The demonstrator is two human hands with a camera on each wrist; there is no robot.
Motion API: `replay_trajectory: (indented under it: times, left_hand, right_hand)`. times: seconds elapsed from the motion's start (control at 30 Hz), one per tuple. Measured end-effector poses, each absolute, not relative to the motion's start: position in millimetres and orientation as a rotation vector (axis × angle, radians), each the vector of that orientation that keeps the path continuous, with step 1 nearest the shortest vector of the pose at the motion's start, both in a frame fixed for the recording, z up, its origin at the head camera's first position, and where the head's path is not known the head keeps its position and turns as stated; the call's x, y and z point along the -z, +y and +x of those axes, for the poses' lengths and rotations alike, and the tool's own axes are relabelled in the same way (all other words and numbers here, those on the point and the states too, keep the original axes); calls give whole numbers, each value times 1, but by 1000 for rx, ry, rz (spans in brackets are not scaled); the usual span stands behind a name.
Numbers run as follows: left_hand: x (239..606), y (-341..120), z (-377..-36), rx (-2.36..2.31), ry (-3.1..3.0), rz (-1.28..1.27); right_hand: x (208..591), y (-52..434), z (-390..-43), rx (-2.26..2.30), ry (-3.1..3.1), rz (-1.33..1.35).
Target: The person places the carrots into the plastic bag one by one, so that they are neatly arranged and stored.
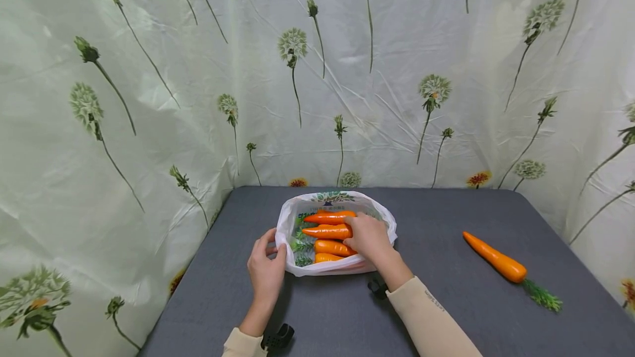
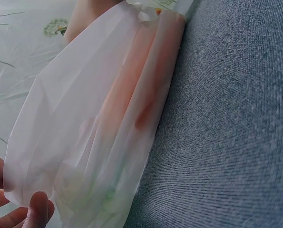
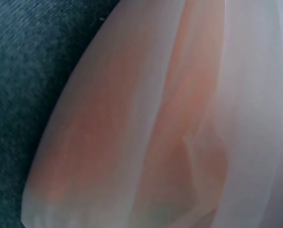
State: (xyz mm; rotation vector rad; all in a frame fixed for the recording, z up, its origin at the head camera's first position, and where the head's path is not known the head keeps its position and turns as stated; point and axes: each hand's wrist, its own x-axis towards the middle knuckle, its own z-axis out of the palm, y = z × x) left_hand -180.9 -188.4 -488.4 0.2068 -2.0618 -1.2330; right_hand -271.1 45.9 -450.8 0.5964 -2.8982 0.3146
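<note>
A white plastic bag [image 1: 384, 214] stands with its mouth spread, and several orange carrots [image 1: 329, 247] with green tops lie inside. At the bag's left rim, my left hand [image 1: 266, 269] pinches the plastic between thumb and fingers; its fingertips also show at the lower left of the left wrist view. Reaching over the right rim, my right hand [image 1: 369, 236] holds the blunt end of a carrot [image 1: 324, 231] whose tip points left. Part of that carrot is hidden under the fingers. In the right wrist view, the bag's side [image 3: 179, 118] fills most of the picture, orange showing through.
Another carrot [image 1: 496, 258] with a feathery green top lies on the dark grey table [image 1: 426, 208], right of the bag. Behind and to the left hangs a pale curtain [image 1: 198, 70] printed with dandelions.
</note>
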Motion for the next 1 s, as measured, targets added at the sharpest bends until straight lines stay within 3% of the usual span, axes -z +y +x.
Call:
replay_trajectory:
  times: [1.0]
  left_hand:
    - [488, -191, -180, 1207, -2057, 185]
  right_hand:
    - [428, 60, -262, -493, -2889, 584]
